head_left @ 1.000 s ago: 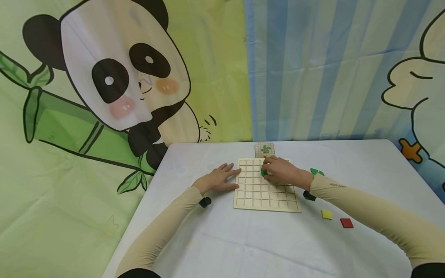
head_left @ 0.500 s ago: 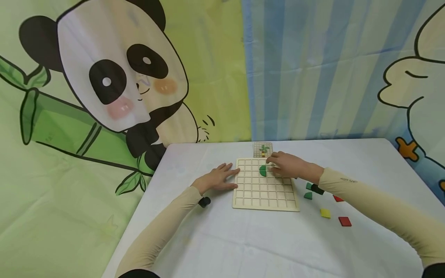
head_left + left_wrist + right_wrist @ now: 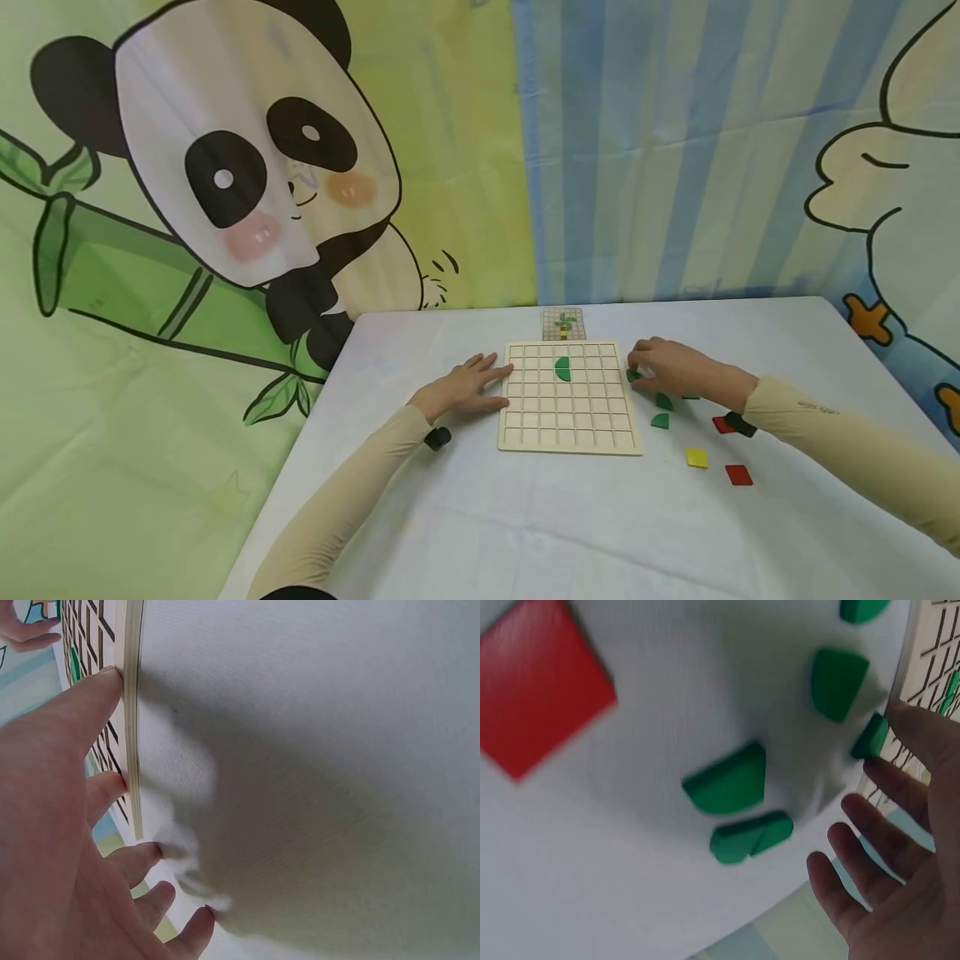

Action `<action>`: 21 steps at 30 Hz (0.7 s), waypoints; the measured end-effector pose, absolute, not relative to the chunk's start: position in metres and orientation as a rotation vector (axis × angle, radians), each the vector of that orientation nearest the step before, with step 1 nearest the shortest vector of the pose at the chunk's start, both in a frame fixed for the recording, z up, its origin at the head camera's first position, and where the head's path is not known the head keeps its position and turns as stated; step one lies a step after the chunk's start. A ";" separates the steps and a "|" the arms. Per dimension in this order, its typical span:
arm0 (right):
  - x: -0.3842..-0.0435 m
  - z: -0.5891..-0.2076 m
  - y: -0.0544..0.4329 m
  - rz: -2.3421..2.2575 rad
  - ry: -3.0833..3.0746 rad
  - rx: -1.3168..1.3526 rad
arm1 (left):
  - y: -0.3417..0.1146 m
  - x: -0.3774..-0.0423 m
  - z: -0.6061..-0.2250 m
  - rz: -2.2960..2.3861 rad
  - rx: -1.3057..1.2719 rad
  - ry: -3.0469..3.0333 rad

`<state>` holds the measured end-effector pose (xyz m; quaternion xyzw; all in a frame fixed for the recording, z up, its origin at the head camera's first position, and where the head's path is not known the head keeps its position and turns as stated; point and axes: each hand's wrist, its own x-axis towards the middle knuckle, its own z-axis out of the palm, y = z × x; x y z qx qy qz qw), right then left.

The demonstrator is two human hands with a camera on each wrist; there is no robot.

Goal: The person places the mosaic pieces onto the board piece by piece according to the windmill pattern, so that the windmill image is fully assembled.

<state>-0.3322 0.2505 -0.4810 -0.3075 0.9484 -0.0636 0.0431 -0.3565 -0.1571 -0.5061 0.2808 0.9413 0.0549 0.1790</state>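
Note:
My left hand lies with spread fingers at the left edge of a wooden grid board; its thumb and index fingertip touch the rim. Two green quarter-circle tiles sit together in the upper part of the grid, forming a half disc. Just off the board's right side, my right hand pinches another green quarter-circle tile between thumb and index finger, its other fingers extended. Close by on the cloth are loose green tiles, partly hidden by the hand in the head view.
Behind the board lies a small pattern card with a printed plant-like figure. A yellow square tile and two red square tiles lie to the right on the white tablecloth. Printed curtains hang behind the table.
My right hand has left the grid, moving right to the loose tiles, and now pinches a green one. The half disc on the board came into full view. My left hand stays put.

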 end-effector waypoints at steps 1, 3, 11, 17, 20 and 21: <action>-0.332 -0.484 0.251 -0.200 2.913 -0.923 | -0.157 -0.357 -0.506 0.156 0.799 2.660; -0.331 -0.488 0.251 -0.224 2.937 -0.904 | -0.158 -0.357 -0.505 0.160 0.809 2.656; -0.332 -0.491 0.253 -0.227 2.974 -0.885 | -0.157 -0.355 -0.504 0.169 0.795 2.648; -0.334 -0.490 0.253 -0.220 2.974 -0.806 | -0.157 -0.355 -0.503 0.151 0.786 2.651; -0.335 -0.491 0.255 -0.216 2.976 -0.828 | -0.157 -0.354 -0.501 0.154 0.785 2.651; -0.336 -0.491 0.255 -0.213 2.979 -0.834 | -0.157 -0.354 -0.501 0.158 0.782 2.650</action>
